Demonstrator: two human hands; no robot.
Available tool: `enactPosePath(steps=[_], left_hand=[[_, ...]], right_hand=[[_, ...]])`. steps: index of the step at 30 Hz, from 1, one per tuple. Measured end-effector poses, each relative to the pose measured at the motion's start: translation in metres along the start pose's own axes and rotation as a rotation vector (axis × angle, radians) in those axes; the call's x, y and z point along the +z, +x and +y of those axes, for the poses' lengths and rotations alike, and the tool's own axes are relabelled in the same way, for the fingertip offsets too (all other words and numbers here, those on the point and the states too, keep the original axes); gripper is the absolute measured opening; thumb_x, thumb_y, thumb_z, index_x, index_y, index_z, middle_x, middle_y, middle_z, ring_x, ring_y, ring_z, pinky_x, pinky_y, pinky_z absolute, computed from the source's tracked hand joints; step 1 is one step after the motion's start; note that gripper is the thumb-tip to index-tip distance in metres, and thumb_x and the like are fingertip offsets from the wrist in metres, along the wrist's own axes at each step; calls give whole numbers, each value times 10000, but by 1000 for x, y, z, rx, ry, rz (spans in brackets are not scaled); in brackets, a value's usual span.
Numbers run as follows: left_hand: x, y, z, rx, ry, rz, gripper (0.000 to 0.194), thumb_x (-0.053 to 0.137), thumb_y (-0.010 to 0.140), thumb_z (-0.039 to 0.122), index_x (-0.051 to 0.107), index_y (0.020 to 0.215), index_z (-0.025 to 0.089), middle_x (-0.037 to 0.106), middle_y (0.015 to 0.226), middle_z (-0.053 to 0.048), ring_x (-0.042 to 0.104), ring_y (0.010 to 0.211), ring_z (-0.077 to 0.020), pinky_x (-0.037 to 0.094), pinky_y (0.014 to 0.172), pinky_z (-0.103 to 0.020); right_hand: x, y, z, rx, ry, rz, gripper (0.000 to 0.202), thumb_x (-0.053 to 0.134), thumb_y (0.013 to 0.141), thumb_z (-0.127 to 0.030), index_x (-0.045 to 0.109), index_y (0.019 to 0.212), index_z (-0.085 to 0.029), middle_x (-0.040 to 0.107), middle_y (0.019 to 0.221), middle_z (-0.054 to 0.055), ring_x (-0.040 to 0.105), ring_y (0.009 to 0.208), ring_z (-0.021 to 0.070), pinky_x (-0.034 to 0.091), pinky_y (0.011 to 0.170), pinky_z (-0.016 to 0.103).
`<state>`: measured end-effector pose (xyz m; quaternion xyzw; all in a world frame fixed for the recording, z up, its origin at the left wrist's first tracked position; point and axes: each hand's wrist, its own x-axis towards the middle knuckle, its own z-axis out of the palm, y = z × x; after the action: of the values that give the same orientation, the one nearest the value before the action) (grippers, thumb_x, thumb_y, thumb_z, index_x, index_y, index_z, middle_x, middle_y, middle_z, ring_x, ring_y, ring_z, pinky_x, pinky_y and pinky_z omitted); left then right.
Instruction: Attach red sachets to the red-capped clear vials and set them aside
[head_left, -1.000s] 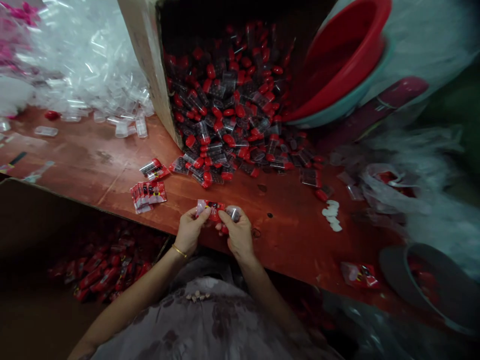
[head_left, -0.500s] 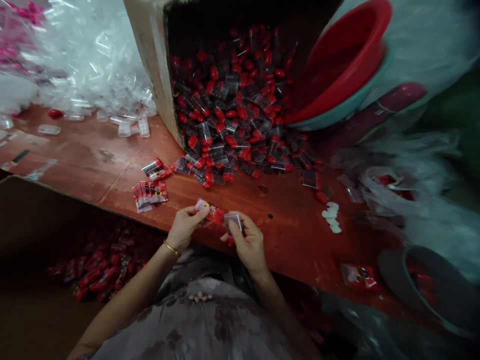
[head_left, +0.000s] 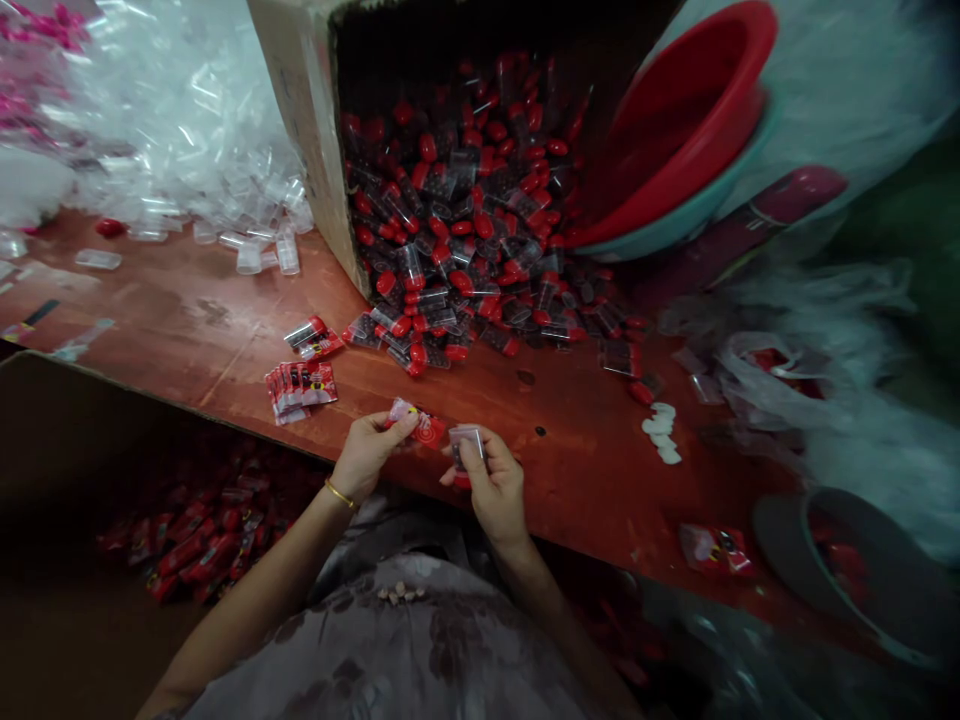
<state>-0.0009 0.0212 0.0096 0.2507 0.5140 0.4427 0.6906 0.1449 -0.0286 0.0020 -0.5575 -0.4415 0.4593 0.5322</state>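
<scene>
The red packet lay directly to the right of the left hand, pinched at its left end between thumb and fingers, while the clear container sat just past the packet's free end, gripped in the fingers of the right hand. The packet's long axis ran crosswise, its free end slanting a little toward the person; the container's ran mostly away from the body, red end nearest, so the two stood roughly at right angles. Only a narrow gap, if any, parted them (whether they touched could not be told). Both hands were close above the near edge of the surface, forearms reaching in over that edge. The fanned stack of packets lay beyond and to the left, nearer the left hand, with a loose container resting by another packet just behind it. Farther off, the heap of red-capped containers spilled from the cardboard box, bounding the space ahead. The widest open room lay right of the right hand, as far as the small white pieces.
</scene>
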Motion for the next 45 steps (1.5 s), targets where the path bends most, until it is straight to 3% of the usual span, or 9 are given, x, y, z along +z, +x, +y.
enactPosePath(steps=[7, 11, 15, 19, 29, 34, 41, 45], left_hand=[[2, -2, 3, -16, -2, -3, 403, 829, 409, 418, 717, 651, 116, 691, 618, -37, 579, 511, -107, 496, 547, -229], [2, -1, 0, -11, 12, -12, 393, 821, 431, 423, 721, 663, 122, 691, 621, -35, 582, 523, -117, 489, 565, -240], [0, 0, -5, 139, 131, -29, 306, 777, 551, 395, 727, 682, 124, 693, 637, -23, 578, 559, -114, 464, 603, -225], [-1, 0, -12, 236, 239, -42, 252, 736, 625, 371, 728, 688, 128, 690, 643, -14, 579, 580, -122, 447, 605, -219], [4, -5, -16, 168, 120, 36, 266, 775, 563, 359, 701, 645, 118, 667, 596, -5, 561, 537, -109, 445, 576, -221], [7, -7, -22, 112, 46, -37, 276, 792, 554, 313, 700, 733, 124, 694, 681, -14, 592, 585, -117, 474, 618, -236], [11, -8, -34, -6, -54, -49, 343, 817, 513, 309, 683, 758, 111, 689, 681, -24, 594, 566, -114, 484, 590, -238], [12, -8, -31, -45, -95, -72, 372, 802, 541, 350, 682, 792, 102, 680, 653, -26, 582, 523, -100, 475, 545, -222]], right_hand=[[2, 1, 0, 0, 17, -22, 196, 555, 829, -372, 604, 906, -198, 639, 727, -28, 588, 446, 81, 492, 461, 213], [3, 1, 3, 79, 45, -64, 222, 578, 800, -402, 602, 877, -195, 622, 686, -34, 578, 420, 82, 479, 428, 203], [3, 1, 4, 201, 129, -135, 285, 554, 798, -464, 573, 870, -189, 627, 625, -30, 552, 368, 81, 438, 363, 181], [1, 2, 6, 226, 133, -152, 283, 503, 835, -466, 558, 919, -202, 624, 603, -36, 546, 370, 73, 430, 375, 164], [-2, 0, 17, 57, -72, -169, 217, 481, 859, -398, 514, 981, -222, 612, 649, -39, 550, 430, 73, 458, 399, 165], [-2, 2, 22, 110, -11, -214, 224, 489, 844, -402, 493, 986, -230, 584, 688, -40, 564, 507, 92, 485, 397, 181], [0, 7, 22, 154, -12, -307, 230, 492, 817, -321, 469, 1026, -227, 564, 630, -63, 491, 382, 62, 416, 342, 167], [-1, 9, 14, 169, -16, -330, 350, 538, 767, -263, 429, 1099, -235, 570, 649, -70, 505, 397, 66, 420, 363, 172]])
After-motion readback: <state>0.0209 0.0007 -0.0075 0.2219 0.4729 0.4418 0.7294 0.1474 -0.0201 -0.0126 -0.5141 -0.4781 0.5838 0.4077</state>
